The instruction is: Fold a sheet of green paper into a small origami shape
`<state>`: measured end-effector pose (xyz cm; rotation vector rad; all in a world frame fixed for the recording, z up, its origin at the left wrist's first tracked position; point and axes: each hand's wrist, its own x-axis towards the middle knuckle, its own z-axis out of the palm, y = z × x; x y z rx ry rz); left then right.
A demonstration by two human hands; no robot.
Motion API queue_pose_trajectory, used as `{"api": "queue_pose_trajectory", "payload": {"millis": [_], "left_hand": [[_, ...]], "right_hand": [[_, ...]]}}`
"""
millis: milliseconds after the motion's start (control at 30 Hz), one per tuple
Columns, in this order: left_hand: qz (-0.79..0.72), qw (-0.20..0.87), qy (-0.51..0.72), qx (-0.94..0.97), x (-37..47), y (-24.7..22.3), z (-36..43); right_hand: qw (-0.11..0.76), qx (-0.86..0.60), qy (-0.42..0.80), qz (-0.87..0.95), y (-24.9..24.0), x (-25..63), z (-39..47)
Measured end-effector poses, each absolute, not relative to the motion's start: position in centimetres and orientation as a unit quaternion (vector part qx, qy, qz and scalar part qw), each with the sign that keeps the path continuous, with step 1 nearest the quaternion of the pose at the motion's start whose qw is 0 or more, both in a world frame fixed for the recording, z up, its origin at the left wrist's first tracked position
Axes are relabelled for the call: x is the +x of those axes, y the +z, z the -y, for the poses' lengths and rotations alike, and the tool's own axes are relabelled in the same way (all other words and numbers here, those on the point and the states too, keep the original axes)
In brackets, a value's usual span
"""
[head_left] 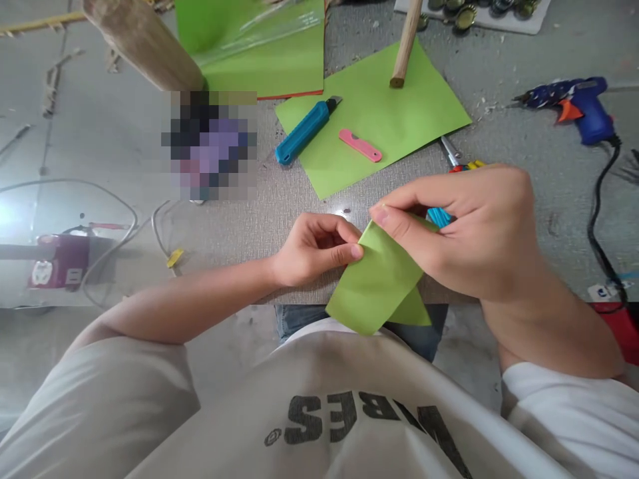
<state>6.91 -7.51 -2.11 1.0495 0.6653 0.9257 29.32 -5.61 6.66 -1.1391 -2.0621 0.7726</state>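
Note:
A piece of green paper (378, 271), folded over along its upper left edge, is held in front of my chest at the table's near edge. My left hand (319, 249) pinches that folded edge between thumb and fingers. Farther up the same edge, my right hand (459, 229) pinches the paper's top corner. Part of a blue ridged thing (439, 216) shows under my right palm; I cannot tell whether the hand touches it. Beyond my hands, a larger green sheet (419, 113) lies flat, with a blue utility knife (304, 132) and a small pink folding knife (360, 145) on it.
A blue glue gun (582, 106) with a black cord lies at the right. Wooden sticks (405, 46), a thick wooden piece (144, 43) and stacked coloured paper (279, 76) are at the back. Bottle caps (465, 18) sit at the top right. A cable (134, 216) crosses the left.

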Motion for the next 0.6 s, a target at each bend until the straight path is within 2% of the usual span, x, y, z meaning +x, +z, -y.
{"api": "queue_pose_trajectory", "payload": {"millis": [133,400,600], "left_hand": [[-0.333,0.745,0.368,0.445,7.1,-1.9,7.4],[-0.385,0.694,0.391,0.465,7.1,-1.8,7.1],[-0.410,0.659,0.406,0.483,7.1,-1.9,7.0]], "right_hand": [[0.323,-0.449,0.306,0.774,6.5,29.2,5.1],[0.313,-0.483,0.320,0.753,5.9,29.6,3.8],[0.236,-0.473,0.424,0.736,4.9,30.5,1.7]]}}
